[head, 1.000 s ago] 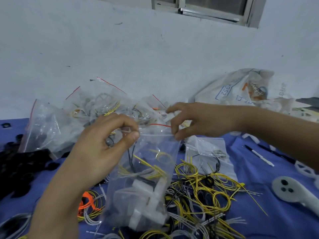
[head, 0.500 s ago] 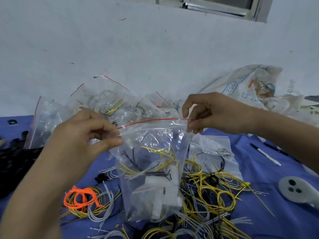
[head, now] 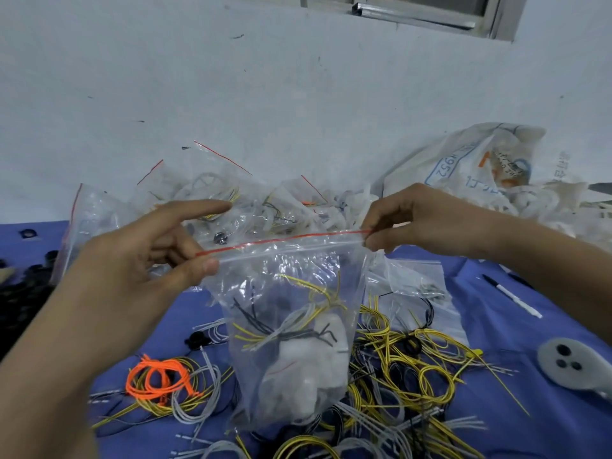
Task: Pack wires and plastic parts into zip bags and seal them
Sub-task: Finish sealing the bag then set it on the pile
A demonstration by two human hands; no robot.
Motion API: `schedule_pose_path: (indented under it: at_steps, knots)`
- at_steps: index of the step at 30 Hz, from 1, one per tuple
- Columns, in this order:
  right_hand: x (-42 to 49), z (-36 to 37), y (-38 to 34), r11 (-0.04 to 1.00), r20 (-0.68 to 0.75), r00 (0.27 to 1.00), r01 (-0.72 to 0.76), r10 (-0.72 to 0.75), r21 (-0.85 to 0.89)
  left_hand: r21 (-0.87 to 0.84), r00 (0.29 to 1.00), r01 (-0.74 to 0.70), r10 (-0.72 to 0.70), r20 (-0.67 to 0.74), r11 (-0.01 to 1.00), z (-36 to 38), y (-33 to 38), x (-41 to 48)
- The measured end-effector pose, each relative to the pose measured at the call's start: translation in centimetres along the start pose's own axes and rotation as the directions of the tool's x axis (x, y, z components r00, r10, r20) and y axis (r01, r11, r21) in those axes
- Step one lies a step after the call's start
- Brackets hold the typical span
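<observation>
Near edge of table (head: pixel 546 422), blue cover: loose yellow wires (head: pixel 414 369), orange wires (head: pixel 155 379). Hanging above mid-table: zip bag (head: pixel 291 342), holding wires and white parts. Left grip (head: pixel 142 260) pinching left end of seal strip (head: pixel 284 240); right grip (head: pixel 420 223) pinching right end. Judged: sealing. Pull strip taut, then press along whole length, checking for gaps. Far edge: heap of filled bags (head: pixel 215 200), white sack (head: pixel 480 160). Beyond: pale wall (head: pixel 298 94), window frame (head: pixel 414 14).

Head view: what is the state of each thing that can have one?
zip bag: filled with wires and white parts, held up by its top corners; sealed or not, cannot tell.
left hand: pinches the bag's top left corner.
right hand: pinches the top right corner.
loose wires: unpacked, in a heap.
</observation>
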State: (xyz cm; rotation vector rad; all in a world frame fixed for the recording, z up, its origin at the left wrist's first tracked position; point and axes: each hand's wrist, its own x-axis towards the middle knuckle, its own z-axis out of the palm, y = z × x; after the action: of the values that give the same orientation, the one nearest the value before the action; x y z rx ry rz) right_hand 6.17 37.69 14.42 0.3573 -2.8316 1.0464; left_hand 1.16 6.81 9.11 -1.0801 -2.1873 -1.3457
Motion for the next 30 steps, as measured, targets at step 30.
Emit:
schedule_pose_path:
  at_steps: [30]
  knots:
    - [1.8, 6.5, -6.5, 0.967, 0.035, 0.971, 0.23, -0.235, 0.11, -0.006, 1.0, 0.007, -0.007, 0.021, 1.0, 3.0, 2.2, 0.6]
